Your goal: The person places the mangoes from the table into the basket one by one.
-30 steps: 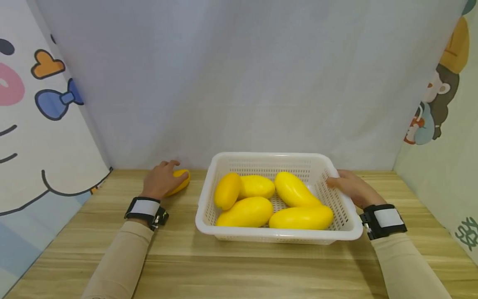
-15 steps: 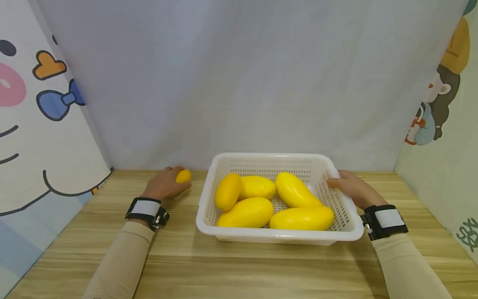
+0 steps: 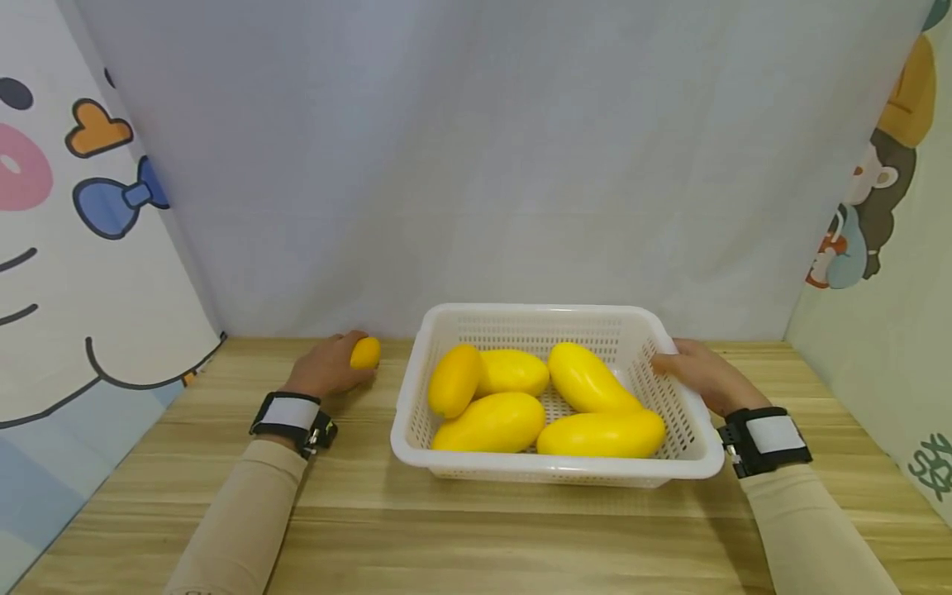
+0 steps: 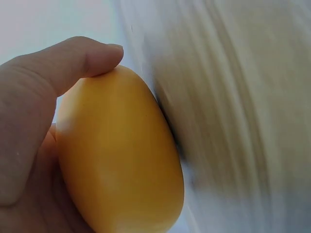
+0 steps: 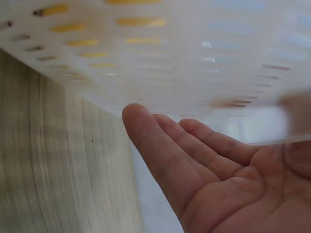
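Note:
My left hand point(image 3: 325, 366) grips a yellow-orange mango point(image 3: 365, 353) at the back left of the table. In the left wrist view, the thumb lies over one end of that mango point(image 4: 121, 155) and the palm is along its side. At the right, my right hand point(image 3: 702, 376) holds the end of a white plastic basket point(image 3: 558, 465), thumb hooked over the rim. The right wrist view has its fingers point(image 5: 160, 155) stretched out under the slotted basket wall. Several yellow mangoes point(image 3: 491, 423) lie inside the basket, some leaning on each other.
The wooden table point(image 3: 476, 537) ends at a pale grey cloth point(image 3: 506, 165) behind the basket. Printed panels with cartoon figures stand at the left point(image 3: 45, 273) and right point(image 3: 878, 330) sides.
My left hand has moved from on top of the mango to wrap around it, and the thumb has drawn in. The right hand and basket stay practically still.

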A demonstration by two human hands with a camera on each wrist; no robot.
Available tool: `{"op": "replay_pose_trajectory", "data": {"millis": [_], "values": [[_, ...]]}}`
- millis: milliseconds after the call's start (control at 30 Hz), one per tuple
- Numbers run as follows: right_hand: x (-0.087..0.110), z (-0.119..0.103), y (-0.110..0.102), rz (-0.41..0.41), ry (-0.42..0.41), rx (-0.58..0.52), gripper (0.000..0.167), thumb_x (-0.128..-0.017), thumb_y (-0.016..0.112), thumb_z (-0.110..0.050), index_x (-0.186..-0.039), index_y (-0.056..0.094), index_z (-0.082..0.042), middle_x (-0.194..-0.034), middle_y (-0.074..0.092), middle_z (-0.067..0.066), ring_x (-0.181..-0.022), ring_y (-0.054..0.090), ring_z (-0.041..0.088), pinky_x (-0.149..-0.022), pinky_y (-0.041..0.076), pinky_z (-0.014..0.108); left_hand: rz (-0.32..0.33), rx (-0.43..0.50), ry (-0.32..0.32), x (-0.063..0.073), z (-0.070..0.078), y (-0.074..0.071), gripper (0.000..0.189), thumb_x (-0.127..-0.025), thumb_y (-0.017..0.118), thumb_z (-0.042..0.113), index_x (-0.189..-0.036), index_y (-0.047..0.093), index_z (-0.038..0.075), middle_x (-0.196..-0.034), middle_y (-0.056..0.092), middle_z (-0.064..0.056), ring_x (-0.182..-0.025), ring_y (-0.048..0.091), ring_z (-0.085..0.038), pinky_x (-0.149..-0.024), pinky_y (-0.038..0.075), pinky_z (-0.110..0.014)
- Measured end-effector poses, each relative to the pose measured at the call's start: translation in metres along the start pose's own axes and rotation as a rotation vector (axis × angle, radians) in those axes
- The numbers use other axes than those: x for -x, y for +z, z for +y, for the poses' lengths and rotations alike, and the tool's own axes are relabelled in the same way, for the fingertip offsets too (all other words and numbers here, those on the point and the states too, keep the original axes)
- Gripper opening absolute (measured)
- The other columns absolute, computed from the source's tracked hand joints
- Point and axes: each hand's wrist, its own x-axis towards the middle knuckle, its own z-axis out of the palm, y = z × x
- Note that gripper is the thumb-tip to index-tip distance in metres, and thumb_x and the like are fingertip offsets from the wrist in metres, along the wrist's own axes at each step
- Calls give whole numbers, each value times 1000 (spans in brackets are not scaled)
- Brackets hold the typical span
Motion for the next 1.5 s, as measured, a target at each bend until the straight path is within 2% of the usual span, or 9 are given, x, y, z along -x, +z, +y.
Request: {"op": "replay_pose_trajectory", "data": {"millis": [733, 1267, 1500], "values": [[-4, 1, -1, 8, 11, 14, 50, -102, 44, -17, -142, 38, 13, -109, 67, 25, -87, 73, 32, -73, 61, 47, 22, 13, 15, -1, -3, -3, 65, -87, 73, 34, -140, 51, 4, -117, 64, -22, -100, 62, -36, -83, 52, -56], [-3, 1, 0, 8, 0, -1, 49, -103, 43, -16, -142, 38, 14, -109, 68, 26, -86, 73, 32, -73, 61, 47, 74, 18, 45, 4, 9, -16, 63, -86, 72, 30, -139, 51, 3, -117, 62, -23, -99, 61, -36, -82, 51, -55], [-1, 0, 1, 16, 4, 2, 49, -103, 43, -16, -141, 38, 14, -108, 68, 25, -86, 73, 32, -73, 61, 47, 129, 4, 69, 5, 9, -17, 65, -86, 74, 30, -141, 51, 3, -120, 62, -26, -104, 62, -40, -85, 51, -59]]}}
